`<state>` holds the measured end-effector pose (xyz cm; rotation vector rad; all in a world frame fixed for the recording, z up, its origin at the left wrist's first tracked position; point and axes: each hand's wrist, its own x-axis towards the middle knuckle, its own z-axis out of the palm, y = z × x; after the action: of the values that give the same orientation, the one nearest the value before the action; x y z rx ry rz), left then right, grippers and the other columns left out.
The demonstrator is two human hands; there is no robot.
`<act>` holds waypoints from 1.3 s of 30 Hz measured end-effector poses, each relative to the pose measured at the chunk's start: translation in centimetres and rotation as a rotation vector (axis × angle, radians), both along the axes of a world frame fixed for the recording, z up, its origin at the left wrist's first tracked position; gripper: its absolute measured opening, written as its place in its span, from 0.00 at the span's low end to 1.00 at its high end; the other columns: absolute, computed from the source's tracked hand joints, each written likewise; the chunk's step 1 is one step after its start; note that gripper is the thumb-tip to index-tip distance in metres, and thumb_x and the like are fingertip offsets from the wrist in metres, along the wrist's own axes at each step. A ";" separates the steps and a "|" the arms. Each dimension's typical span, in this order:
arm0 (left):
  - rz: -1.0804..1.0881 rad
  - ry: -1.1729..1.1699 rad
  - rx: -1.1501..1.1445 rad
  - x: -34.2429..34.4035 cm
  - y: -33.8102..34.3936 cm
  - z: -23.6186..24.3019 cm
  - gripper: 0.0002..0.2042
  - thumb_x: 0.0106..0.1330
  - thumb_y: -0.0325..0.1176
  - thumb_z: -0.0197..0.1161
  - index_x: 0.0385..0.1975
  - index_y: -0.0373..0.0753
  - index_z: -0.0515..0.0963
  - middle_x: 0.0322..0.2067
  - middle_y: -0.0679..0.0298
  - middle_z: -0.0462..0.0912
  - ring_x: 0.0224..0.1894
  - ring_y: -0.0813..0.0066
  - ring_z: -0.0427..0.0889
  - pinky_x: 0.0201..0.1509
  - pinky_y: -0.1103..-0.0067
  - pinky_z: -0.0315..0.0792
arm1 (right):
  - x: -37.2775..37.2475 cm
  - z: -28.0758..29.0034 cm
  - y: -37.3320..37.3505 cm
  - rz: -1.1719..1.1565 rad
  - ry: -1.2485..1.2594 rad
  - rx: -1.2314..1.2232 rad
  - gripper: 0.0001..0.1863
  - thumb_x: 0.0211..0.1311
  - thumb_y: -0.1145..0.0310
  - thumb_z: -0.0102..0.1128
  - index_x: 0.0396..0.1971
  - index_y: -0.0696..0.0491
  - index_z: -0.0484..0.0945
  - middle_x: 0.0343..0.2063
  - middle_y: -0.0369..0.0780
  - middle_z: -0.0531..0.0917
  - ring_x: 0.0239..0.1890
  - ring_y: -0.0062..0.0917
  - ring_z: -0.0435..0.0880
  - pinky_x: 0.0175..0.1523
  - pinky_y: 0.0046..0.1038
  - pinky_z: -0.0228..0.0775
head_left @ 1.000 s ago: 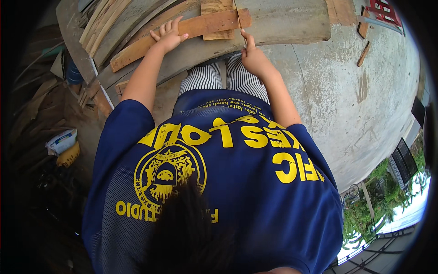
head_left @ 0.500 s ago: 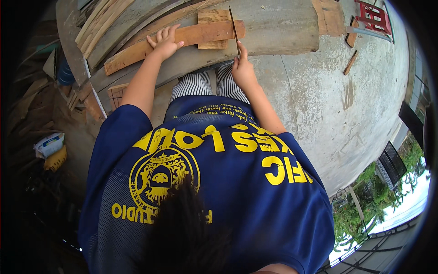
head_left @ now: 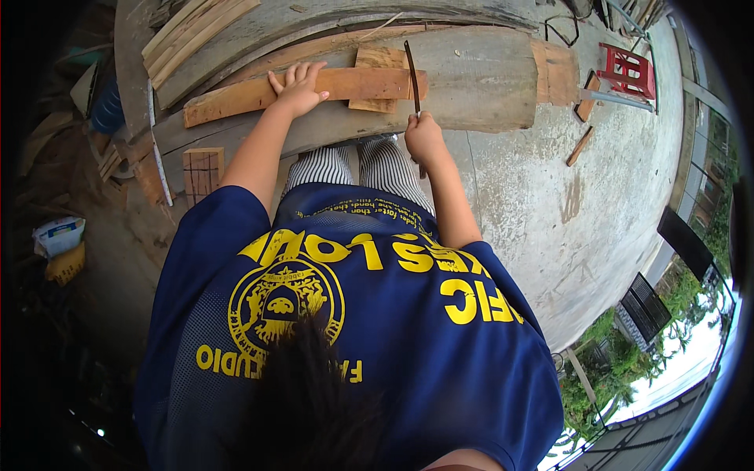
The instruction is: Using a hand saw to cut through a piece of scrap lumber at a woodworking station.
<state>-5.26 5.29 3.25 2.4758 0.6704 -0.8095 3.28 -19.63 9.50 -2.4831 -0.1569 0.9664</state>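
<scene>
Pressing down on a reddish board while a thin dark blade is held upright.

The left hand [head_left: 298, 88] is laid flat, fingers spread, on the reddish board [head_left: 306, 90], which lies across a wide grey plank [head_left: 479, 86]. Further right, the right hand [head_left: 424, 137] is clenched in a firm grip around the thin dark blade [head_left: 412, 74], held over a small wood block [head_left: 381, 59].

The long reddish-brown wooden board [head_left: 306, 88] looks rough and matt, the big grey wooden plank [head_left: 479, 86] under it looks worn and dull, the thin dark saw blade [head_left: 413, 78] looks like metal, and the grey concrete floor [head_left: 565, 204] looks rough.
</scene>
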 end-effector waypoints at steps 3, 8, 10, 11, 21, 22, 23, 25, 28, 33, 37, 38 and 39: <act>0.028 0.004 -0.003 -0.7 0.2 -0.2 0.32 0.61 0.48 0.56 0.65 0.59 0.50 0.67 0.66 0.48 0.71 0.66 0.38 0.63 0.43 0.17 | -2.0 3.0 -1.4 0.073 0.082 -0.109 0.16 0.66 0.62 0.43 0.35 0.62 0.69 0.30 0.60 0.78 0.33 0.55 0.79 0.40 0.46 0.71; 0.022 0.008 -0.012 0.0 0.1 0.8 0.32 0.62 0.48 0.54 0.65 0.58 0.50 0.68 0.67 0.48 0.71 0.67 0.37 0.64 0.45 0.16 | -4.2 3.1 -3.3 0.035 -0.014 -0.104 0.15 0.66 0.62 0.44 0.34 0.61 0.68 0.30 0.61 0.78 0.36 0.58 0.76 0.41 0.48 0.69; 0.017 0.010 -0.033 0.2 0.1 0.9 0.32 0.62 0.48 0.54 0.65 0.57 0.50 0.68 0.67 0.48 0.71 0.68 0.37 0.64 0.45 0.16 | -3.9 2.5 -3.0 0.004 -0.031 -0.081 0.15 0.66 0.62 0.44 0.33 0.61 0.68 0.30 0.62 0.77 0.37 0.59 0.75 0.42 0.48 0.69; 0.018 0.001 -0.028 0.2 0.1 0.9 0.32 0.62 0.48 0.54 0.65 0.57 0.50 0.68 0.67 0.48 0.71 0.68 0.37 0.64 0.45 0.16 | -3.6 2.3 -2.6 0.016 -0.035 -0.091 0.15 0.66 0.62 0.44 0.34 0.61 0.68 0.30 0.61 0.78 0.37 0.59 0.75 0.42 0.48 0.69; -0.014 0.048 -0.042 0.5 0.1 3.3 0.42 0.53 0.54 0.63 0.66 0.55 0.48 0.67 0.63 0.47 0.71 0.63 0.37 0.63 0.41 0.18 | -2.9 1.6 -3.4 0.026 -0.065 -0.040 0.16 0.64 0.61 0.48 0.34 0.62 0.70 0.31 0.61 0.78 0.38 0.57 0.76 0.42 0.46 0.70; -0.037 0.014 -0.036 0.1 0.0 3.0 0.45 0.49 0.53 0.67 0.66 0.54 0.49 0.66 0.61 0.49 0.70 0.61 0.39 0.62 0.40 0.20 | -3.0 1.5 -3.5 0.028 -0.059 -0.043 0.16 0.64 0.61 0.48 0.35 0.62 0.70 0.31 0.60 0.78 0.38 0.57 0.76 0.42 0.46 0.70; -0.053 -0.019 -0.026 -0.3 0.0 2.6 0.47 0.46 0.52 0.70 0.65 0.53 0.49 0.65 0.60 0.51 0.69 0.60 0.41 0.62 0.39 0.21 | -3.1 1.4 -3.6 0.025 -0.065 -0.026 0.16 0.63 0.61 0.49 0.35 0.62 0.71 0.30 0.60 0.79 0.38 0.56 0.77 0.42 0.45 0.70; -0.026 -0.040 0.012 -0.2 -0.7 1.7 0.47 0.44 0.50 0.72 0.64 0.52 0.50 0.63 0.60 0.54 0.68 0.59 0.44 0.62 0.38 0.22 | -3.5 1.3 -4.5 0.030 -0.099 -0.009 0.16 0.63 0.60 0.49 0.34 0.62 0.71 0.29 0.59 0.79 0.36 0.55 0.78 0.41 0.44 0.71; -0.006 -0.103 0.103 0.0 -2.1 0.9 0.45 0.42 0.46 0.74 0.61 0.48 0.55 0.58 0.62 0.60 0.66 0.61 0.51 0.63 0.38 0.25 | -3.4 -0.1 -5.5 -0.037 -0.046 -0.003 0.16 0.62 0.60 0.50 0.32 0.62 0.71 0.24 0.58 0.79 0.30 0.53 0.80 0.35 0.43 0.73; -0.010 -0.208 0.046 1.4 -3.1 2.0 0.42 0.42 0.46 0.74 0.59 0.46 0.60 0.57 0.61 0.64 0.64 0.63 0.56 0.65 0.43 0.31 | -3.6 0.8 -5.5 -0.086 -0.125 -0.010 0.16 0.62 0.61 0.50 0.31 0.62 0.70 0.24 0.59 0.79 0.30 0.54 0.79 0.35 0.44 0.72; -0.083 -0.185 0.077 1.8 -2.8 2.1 0.36 0.51 0.55 0.66 0.58 0.46 0.63 0.56 0.62 0.66 0.63 0.65 0.57 0.65 0.49 0.39 | -3.8 1.7 -6.0 -0.043 -0.138 -0.055 0.15 0.64 0.61 0.46 0.34 0.62 0.68 0.28 0.62 0.78 0.34 0.58 0.77 0.40 0.50 0.70; 0.020 -0.279 0.054 1.3 -1.9 0.5 0.30 0.57 0.58 0.57 0.56 0.46 0.65 0.52 0.62 0.70 0.60 0.66 0.62 0.64 0.53 0.43 | -4.0 1.8 -6.2 -0.035 -0.138 -0.052 0.15 0.64 0.61 0.46 0.34 0.62 0.68 0.28 0.62 0.78 0.34 0.58 0.77 0.40 0.50 0.70; 0.114 -0.374 0.025 1.7 -1.6 0.0 0.28 0.63 0.60 0.48 0.53 0.46 0.68 0.48 0.62 0.75 0.58 0.66 0.66 0.63 0.58 0.48 | -4.3 1.8 -6.5 -0.048 -0.123 -0.069 0.15 0.64 0.62 0.46 0.34 0.61 0.68 0.28 0.61 0.78 0.35 0.58 0.77 0.40 0.49 0.69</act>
<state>-3.58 3.72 3.26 2.4884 0.6773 -0.2841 -1.03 -26.14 11.29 -2.5980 -0.1045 0.8122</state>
